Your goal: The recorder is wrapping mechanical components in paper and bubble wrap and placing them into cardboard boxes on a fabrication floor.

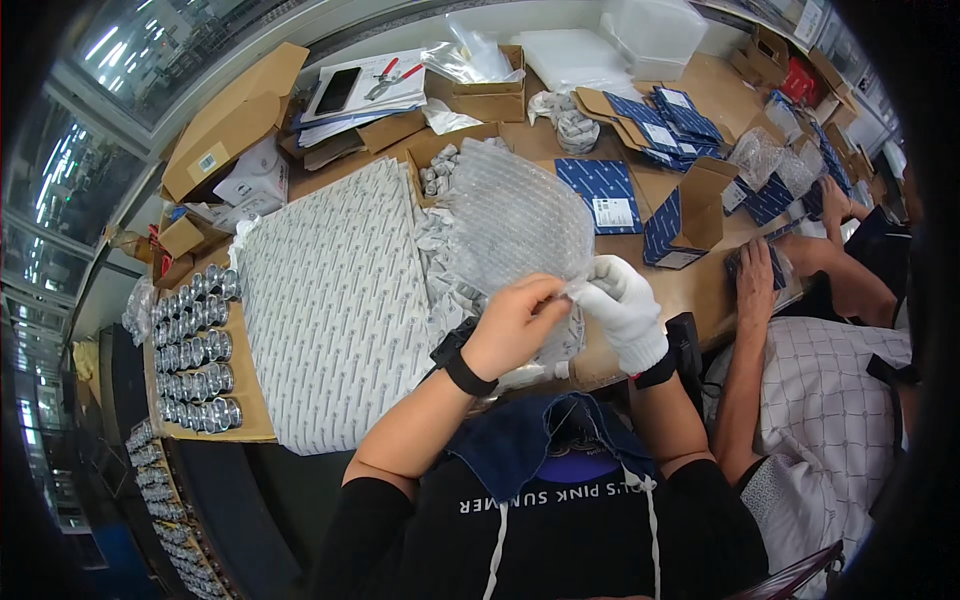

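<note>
A clear bubble wrap bag (515, 215) stands tilted over the table in front of me, its lower edge gathered at my fingers. My left hand (515, 325), bare and with a black band at the wrist, pinches that edge. Close beside it, my right hand (620, 310) in a white knitted glove pinches the same edge, thumb and fingertips together. Behind the bag is a cardboard box (430, 160) of paper-wrapped pieces, partly hidden by it. Left of the bag lies a large stack of printed wrapping paper (330, 310), with crumpled paper (435, 250) along its right side.
Rows of shiny metal cylindrical parts (200, 350) stand at the left edge. Blue-and-white flat cartons (600, 195) and an open blue box (685, 225) lie to the right. A co-worker's hand (755, 280) rests on a dark box there. Pliers (390, 78) and a phone (338, 90) lie on papers behind.
</note>
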